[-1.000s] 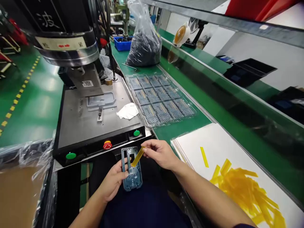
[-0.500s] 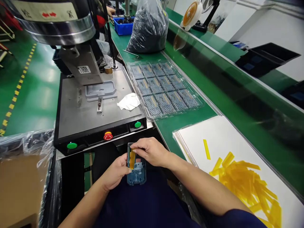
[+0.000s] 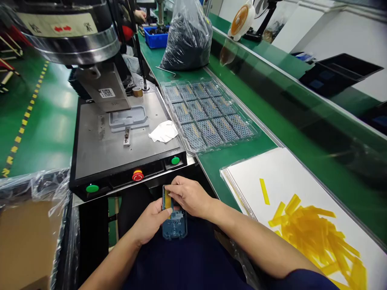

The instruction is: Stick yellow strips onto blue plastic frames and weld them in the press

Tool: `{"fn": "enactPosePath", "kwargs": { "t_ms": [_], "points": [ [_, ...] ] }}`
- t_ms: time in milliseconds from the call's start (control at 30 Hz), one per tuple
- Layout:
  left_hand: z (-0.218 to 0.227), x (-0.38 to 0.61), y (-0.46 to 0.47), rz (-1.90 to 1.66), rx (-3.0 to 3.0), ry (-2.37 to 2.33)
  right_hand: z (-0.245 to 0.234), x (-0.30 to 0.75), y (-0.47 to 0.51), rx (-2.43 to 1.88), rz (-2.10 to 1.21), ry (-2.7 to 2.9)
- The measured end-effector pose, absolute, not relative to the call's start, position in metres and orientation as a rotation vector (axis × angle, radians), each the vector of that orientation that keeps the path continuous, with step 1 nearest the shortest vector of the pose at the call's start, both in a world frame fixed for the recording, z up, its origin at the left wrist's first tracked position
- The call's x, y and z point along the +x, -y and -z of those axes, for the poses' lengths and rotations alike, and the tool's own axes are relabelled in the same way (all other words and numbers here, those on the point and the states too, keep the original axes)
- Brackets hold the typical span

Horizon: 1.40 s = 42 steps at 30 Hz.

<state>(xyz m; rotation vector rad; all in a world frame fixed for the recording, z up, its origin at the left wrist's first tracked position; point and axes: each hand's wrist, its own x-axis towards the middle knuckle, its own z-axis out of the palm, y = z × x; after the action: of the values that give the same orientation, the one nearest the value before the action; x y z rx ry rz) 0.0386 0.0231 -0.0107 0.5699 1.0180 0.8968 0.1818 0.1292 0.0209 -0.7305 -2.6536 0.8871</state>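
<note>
1 blue casing [image 3: 174, 229] | left hand [image 3: 150, 220] grasping it | 1 yellow strip [image 3: 167, 202] | right hand [image 3: 190, 196] touching, grip unclear

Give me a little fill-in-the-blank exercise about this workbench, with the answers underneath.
1. The left hand and right hand meet at a plastic housing with a strip coloured ____.
2. Between two green buttons sits an emergency-stop button whose face is coloured ____.
3. The clear plastic tray is divided into ____ compartments.
4. The sheets under the loose strips are coloured ____.

Missing words: yellow; red; twelve; white.
</note>
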Motion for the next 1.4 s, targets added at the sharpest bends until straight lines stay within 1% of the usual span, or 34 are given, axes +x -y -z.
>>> {"fn": "enactPosePath", "kwargs": {
  "t_ms": [133,267,367,500,633,800,900,1033,1167,1267,1400],
  "points": [
    [0.016,0.04,-0.022,-0.904,0.5,-1.071,-0.026,0.185,-0.134,-0.828,-0.818,2.465],
    [0.017,0.04,-0.022,-0.91,0.398,-1.115,-0.029,0.195,-0.14,-0.966,-0.842,2.284],
    [0.016,0.042,-0.024,-0.978,0.325,-1.124,-0.029,0.201,-0.133,-1.007,-0.905,2.324],
    [0.017,0.042,-0.029,-1.175,0.249,-1.104,-0.026,0.2,-0.109,-1.03,-0.941,2.419],
    [0.013,0.042,-0.034,-1.347,0.206,-1.0,-0.021,0.188,-0.09,-1.006,-0.839,2.519],
    [0.005,0.039,-0.035,-1.435,0.258,-0.909,-0.019,0.169,-0.09,-1.068,-0.669,2.625],
    [0.003,0.035,-0.033,-1.473,0.291,-0.915,-0.023,0.159,-0.097,-1.066,-0.637,2.669],
    [0.007,0.022,-0.029,-1.469,0.414,-0.923,-0.037,0.145,-0.129,-0.89,-0.635,2.716],
    [0.015,0.007,-0.021,-1.371,0.444,-1.021,-0.063,0.118,-0.191,-0.7,-0.562,2.783],
    [0.02,-0.002,-0.012,-1.312,0.418,-1.118,-0.078,0.088,-0.243,-0.681,-0.485,2.873],
    [0.033,-0.012,-0.001,-1.304,0.387,-1.174,-0.083,0.043,-0.304,-0.69,-0.446,2.975]
  ]
}}
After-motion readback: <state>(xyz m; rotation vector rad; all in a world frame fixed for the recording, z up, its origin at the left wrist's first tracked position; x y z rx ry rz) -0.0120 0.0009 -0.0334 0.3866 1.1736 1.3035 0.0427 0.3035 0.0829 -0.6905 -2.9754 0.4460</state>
